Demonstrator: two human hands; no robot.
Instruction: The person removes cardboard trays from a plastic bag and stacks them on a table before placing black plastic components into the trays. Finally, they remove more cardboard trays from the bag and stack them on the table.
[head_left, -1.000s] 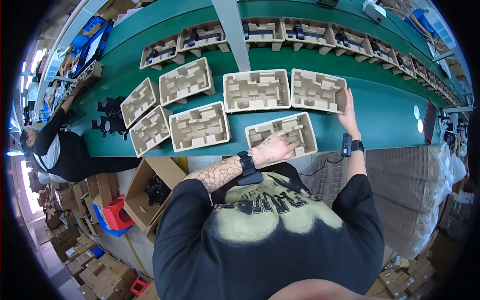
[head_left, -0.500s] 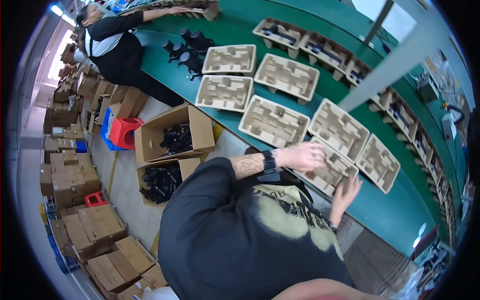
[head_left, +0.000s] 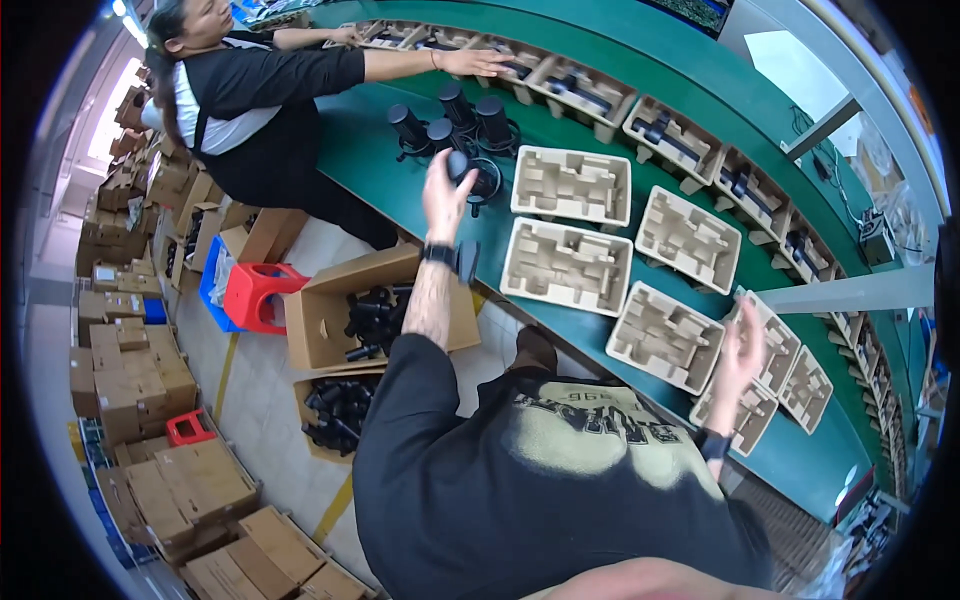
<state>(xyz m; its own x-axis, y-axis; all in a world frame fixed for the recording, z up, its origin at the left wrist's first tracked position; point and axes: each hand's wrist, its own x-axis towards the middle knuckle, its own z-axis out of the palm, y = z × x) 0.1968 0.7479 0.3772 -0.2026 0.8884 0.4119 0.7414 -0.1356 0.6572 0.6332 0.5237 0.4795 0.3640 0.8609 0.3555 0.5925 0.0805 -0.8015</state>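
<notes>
My left hand (head_left: 444, 200) has its thumb and fingers round the upper part of a black cylindrical device (head_left: 457, 165) that has a round, ring-like base. Several more such black devices (head_left: 452, 103) stand upright just beyond it on the green table. Fingers stretched and slightly blurred, my right hand (head_left: 740, 348) is raised over the moulded pulp trays at the right and holds nothing. Below it, a pulp tray (head_left: 752, 418) is partly covered by the hand and wrist. Other beige trays, such as the one between my hands (head_left: 666, 338), show bare moulded hollows.
A co-worker (head_left: 265, 110) at the far left reaches over a row of trays with black parts (head_left: 575, 90) on the green line. Open cartons of black parts (head_left: 340, 410) and a red stool (head_left: 262, 297) stand left of the table. A grey post (head_left: 850, 290) crosses at the right.
My left hand has left the near tray and reached far left to a black device. My right hand has lifted off that tray. The view has shifted, and the co-worker's arm now reaches over the tray row.
</notes>
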